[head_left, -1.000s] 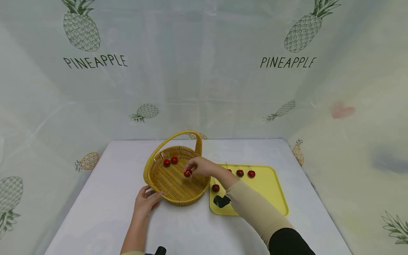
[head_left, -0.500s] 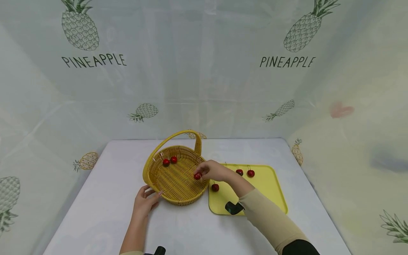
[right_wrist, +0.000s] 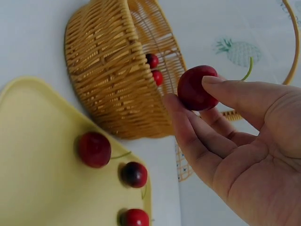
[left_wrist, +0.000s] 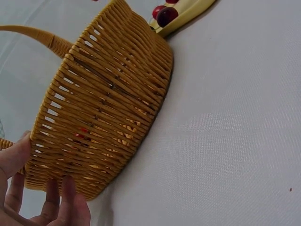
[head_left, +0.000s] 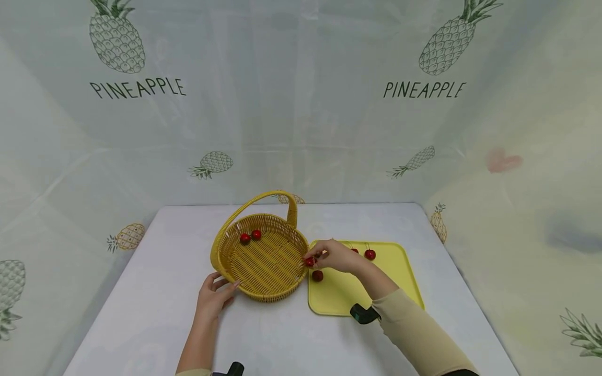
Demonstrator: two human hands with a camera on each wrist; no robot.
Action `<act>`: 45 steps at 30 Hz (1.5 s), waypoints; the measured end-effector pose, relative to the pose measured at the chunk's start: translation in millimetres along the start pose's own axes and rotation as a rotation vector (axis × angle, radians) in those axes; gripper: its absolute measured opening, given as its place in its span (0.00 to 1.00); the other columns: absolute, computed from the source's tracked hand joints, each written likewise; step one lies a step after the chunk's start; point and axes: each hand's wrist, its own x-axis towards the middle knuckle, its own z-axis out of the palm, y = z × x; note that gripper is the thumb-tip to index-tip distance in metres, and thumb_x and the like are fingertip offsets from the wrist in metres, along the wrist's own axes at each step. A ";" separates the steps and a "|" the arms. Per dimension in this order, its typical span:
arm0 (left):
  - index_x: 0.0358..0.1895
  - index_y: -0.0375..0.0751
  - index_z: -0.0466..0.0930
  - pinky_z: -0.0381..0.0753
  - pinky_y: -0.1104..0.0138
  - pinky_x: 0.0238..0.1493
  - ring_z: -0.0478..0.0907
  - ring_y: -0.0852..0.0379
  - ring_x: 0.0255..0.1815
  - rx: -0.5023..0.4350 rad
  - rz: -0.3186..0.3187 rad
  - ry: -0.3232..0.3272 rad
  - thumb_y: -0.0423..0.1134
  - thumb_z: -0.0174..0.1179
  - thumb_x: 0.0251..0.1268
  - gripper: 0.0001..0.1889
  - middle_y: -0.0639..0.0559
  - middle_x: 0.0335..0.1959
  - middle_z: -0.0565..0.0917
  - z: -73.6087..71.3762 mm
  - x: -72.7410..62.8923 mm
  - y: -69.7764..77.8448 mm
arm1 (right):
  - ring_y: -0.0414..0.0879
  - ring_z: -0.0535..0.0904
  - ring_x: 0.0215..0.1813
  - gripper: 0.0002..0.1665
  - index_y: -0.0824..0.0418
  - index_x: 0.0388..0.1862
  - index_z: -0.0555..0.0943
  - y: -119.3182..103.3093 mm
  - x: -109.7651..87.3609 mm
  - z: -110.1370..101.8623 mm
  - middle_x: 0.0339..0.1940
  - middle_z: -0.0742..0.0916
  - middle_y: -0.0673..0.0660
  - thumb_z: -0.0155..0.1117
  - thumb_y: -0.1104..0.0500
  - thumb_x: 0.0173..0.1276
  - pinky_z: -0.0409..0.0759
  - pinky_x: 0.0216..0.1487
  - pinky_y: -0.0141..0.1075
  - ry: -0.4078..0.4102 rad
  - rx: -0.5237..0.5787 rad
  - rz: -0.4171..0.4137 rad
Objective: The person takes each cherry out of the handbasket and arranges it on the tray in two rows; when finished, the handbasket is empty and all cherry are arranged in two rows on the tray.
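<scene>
Head view: the right hand (head_left: 335,256) has a red cherry (head_left: 309,262) pinched by the yellow basket's (head_left: 268,298) 3 o'clock rim, next to the yellow tray (head_left: 376,282)! Two loose cherries (head_left: 245,238) sit inside at 11 o'clock, and the left hand (head_left: 215,298) grips the rim at 8 o'clock. Left wrist: thumb on the rim, fingers against the woven wall, down at 8 o'clock. Right wrist: thumb and fingers clamp the cherry, stem out towards 1 o'clock; three tray cherries (right_wrist: 134,174) lie at 7 o'clock.
</scene>
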 end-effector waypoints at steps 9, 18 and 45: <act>0.68 0.37 0.62 0.80 0.60 0.43 0.78 0.60 0.41 0.002 0.001 0.003 0.37 0.71 0.59 0.36 0.36 0.60 0.71 -0.3 -1.8 1.5 | 0.53 0.84 0.41 0.16 0.64 0.53 0.83 13.0 -15.2 -5.2 0.50 0.84 0.58 0.63 0.70 0.66 0.81 0.45 0.48 0.034 0.061 0.062; 0.69 0.37 0.61 0.80 0.60 0.42 0.77 0.63 0.38 -0.010 -0.008 -0.004 0.37 0.71 0.59 0.37 0.37 0.60 0.71 0.3 0.7 0.4 | 0.52 0.84 0.40 0.14 0.73 0.52 0.76 33.5 -25.8 -9.8 0.44 0.83 0.62 0.61 0.72 0.67 0.81 0.45 0.53 0.064 0.183 0.030; 0.68 0.36 0.62 0.80 0.62 0.40 0.77 0.61 0.39 -0.005 0.000 0.010 0.36 0.71 0.58 0.37 0.37 0.59 0.72 1.9 1.2 0.3 | 0.57 0.86 0.39 0.11 0.74 0.47 0.78 85.2 -37.5 -5.5 0.38 0.84 0.61 0.60 0.67 0.71 0.82 0.44 0.49 0.194 0.309 0.125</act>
